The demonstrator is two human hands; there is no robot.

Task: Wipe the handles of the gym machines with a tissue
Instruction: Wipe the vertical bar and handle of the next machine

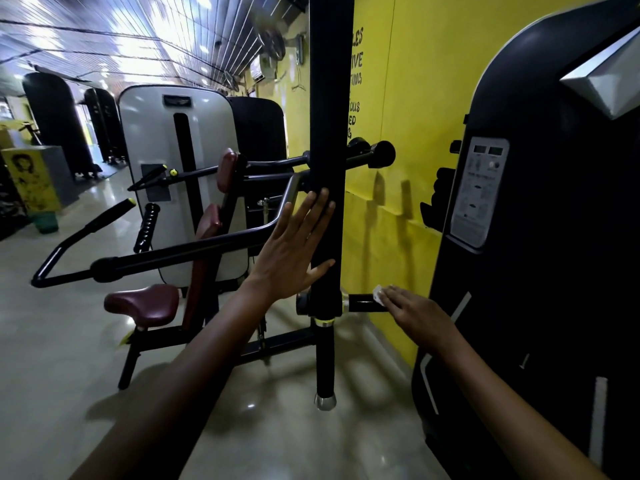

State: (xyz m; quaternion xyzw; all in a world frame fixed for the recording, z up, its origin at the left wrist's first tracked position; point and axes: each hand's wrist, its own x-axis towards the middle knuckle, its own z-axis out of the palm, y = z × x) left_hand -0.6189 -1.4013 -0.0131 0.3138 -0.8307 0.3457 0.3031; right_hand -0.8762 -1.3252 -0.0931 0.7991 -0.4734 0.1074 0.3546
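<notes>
Two big masses first: black weight-stack housing (540, 216) filling the right of the frame against the yellow wall (426, 98), then black upright post (327, 133) running down the centre. Left of centre, grey-backed machine (180, 161) with maroon seat (142, 303). Left hand (294, 247) flat on the post, fingers straight and apart, bracing. Short horizontal handle (362, 302) jutting rightward from the post at lower centre-right. Right hand (412, 308) laid over the handle's outer end, fingers curled, pressing the tissue (378, 293) onto it. Tissue likely feather-light, soft, easily torn or bunched; best pinched folded under fingertips. Handle likely rigid, smooth, slippery.
</notes>
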